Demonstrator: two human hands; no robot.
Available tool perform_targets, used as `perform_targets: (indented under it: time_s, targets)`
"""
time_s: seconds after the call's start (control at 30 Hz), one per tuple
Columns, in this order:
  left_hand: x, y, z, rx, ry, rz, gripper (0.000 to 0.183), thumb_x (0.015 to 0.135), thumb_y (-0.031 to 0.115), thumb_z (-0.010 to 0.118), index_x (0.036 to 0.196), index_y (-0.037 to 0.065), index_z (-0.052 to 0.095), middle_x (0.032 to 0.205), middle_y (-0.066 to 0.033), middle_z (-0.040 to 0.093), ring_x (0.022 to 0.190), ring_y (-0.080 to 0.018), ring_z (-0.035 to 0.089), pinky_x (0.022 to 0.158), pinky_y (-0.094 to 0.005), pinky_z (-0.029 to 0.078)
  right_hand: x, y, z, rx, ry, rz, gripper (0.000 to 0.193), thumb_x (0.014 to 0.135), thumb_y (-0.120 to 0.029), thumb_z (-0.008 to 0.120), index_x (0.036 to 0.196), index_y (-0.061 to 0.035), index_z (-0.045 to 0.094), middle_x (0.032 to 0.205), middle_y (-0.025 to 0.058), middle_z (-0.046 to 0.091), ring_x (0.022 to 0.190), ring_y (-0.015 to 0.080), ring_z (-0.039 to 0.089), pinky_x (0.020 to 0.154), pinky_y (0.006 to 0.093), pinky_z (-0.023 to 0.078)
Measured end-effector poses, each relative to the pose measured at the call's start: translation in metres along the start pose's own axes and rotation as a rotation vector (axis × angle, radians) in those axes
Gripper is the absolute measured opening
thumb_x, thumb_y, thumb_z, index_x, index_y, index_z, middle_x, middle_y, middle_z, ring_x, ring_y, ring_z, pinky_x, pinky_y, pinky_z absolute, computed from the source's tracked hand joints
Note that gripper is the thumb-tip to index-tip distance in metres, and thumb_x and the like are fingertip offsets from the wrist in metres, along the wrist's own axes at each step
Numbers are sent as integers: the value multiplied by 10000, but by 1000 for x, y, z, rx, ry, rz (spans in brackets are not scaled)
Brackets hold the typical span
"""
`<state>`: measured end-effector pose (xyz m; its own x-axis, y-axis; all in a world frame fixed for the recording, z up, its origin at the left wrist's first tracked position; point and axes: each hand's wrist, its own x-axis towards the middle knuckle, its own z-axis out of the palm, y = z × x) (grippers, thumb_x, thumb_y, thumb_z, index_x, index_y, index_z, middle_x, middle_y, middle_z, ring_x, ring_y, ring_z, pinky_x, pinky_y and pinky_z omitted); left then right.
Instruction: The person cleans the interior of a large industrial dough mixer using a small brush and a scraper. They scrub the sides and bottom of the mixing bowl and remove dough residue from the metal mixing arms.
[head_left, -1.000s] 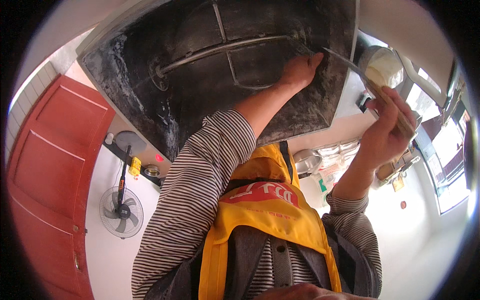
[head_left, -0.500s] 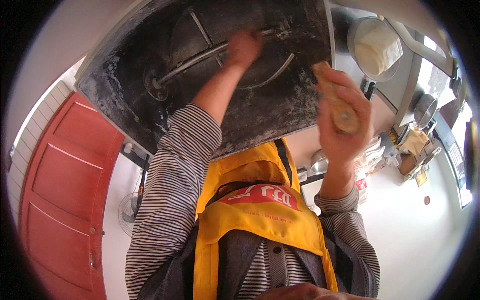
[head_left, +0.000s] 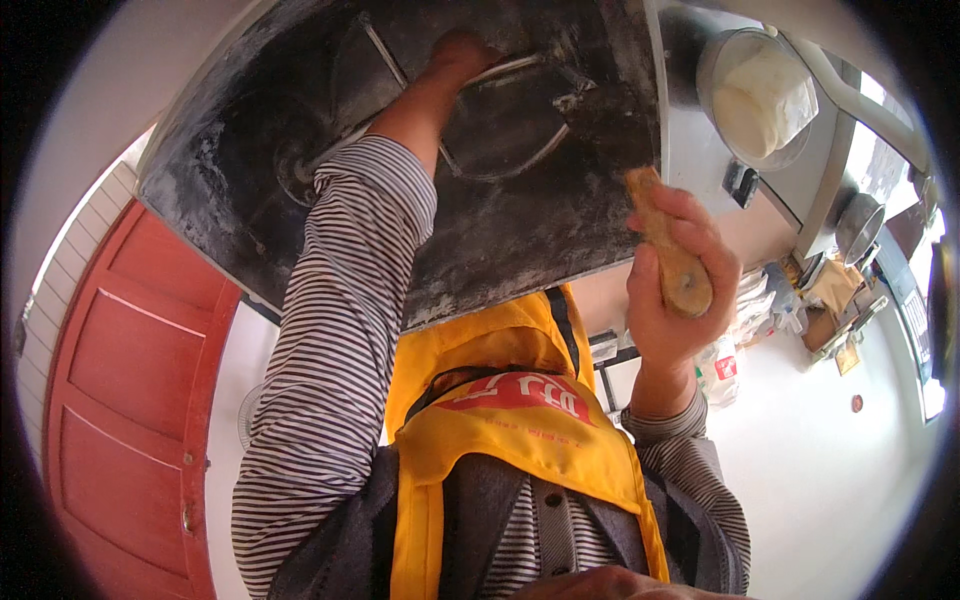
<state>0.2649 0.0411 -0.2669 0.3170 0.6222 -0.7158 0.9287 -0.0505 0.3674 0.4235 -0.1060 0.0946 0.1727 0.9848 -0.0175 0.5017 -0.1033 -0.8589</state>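
A dark, flour-streaked metal tub (head_left: pixel 500 260) spreads in front of me, with a metal bar (head_left: pixel 512 68) and curved rods (head_left: pixel 545 150) inside it, like a dough mixer's stirrer. Deep in the tub, my left hand (head_left: pixel 462 56) is closed round the bar; its fingers are partly lost in shadow. My right hand (head_left: pixel 690 265) grips a wooden-handled tool (head_left: pixel 665 240) at the tub's right edge. The handle's rounded end points toward me. Its other end points into the tub, where the tool's head does not show clearly against the dark metal.
Beyond the tub's right wall stands a clear bowl (head_left: pixel 757 100) holding something pale. Farther right are a metal bowl (head_left: pixel 858 228) and a cluttered shelf with bags and a cardboard box (head_left: pixel 825 335). A red door (head_left: pixel 140 370) is at the left, with a fan (head_left: pixel 247 415) partly behind my sleeve.
My left hand has moved a little left and farther into the tub, and the stirrer's rods sit differently. My right hand, still holding the tool, has come slightly lower.
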Motion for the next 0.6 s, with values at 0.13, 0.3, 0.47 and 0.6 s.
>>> perform_targets:
  time_s: [0.13, 0.3, 0.47, 0.6]
  targets:
    - [-9, -25, 6, -39, 50, 230, 303, 909, 358, 624, 1102, 163, 752, 1160, -134, 697, 1024, -325, 670, 893, -429, 528, -1, 3, 5, 2, -55, 36, 358, 862, 105, 635, 1173, -11, 498, 1260, 247, 605, 1125, 298, 644, 916, 376, 560]
    - [-35, -49, 5, -334, 135, 379, 248, 966, 282, 612, 1159, 193, 739, 1203, -79, 695, 1051, -258, 668, 926, -389, 522, 42, 22, 50, -133, -18, 106, 307, 817, -15, 708, 1097, -45, 588, 1158, 174, 681, 1025, 325, 690, 859, 361, 552]
    - [-46, -37, 1, -851, 10, 111, 238, 951, 309, 638, 1104, 178, 764, 1131, -59, 728, 993, -217, 687, 905, -362, 530, 75, 59, 96, -244, -203, 223, 301, 839, -118, 722, 1112, -53, 609, 1044, 206, 697, 919, 400, 684, 772, 414, 567]
    - [-54, -29, -7, -843, 59, 66, 214, 942, 251, 646, 1094, 165, 769, 1121, -56, 735, 1005, -199, 687, 908, -347, 527, 74, 96, 111, -299, -197, 115, 309, 843, -129, 729, 1123, -47, 628, 961, 204, 707, 875, 402, 695, 742, 423, 570]
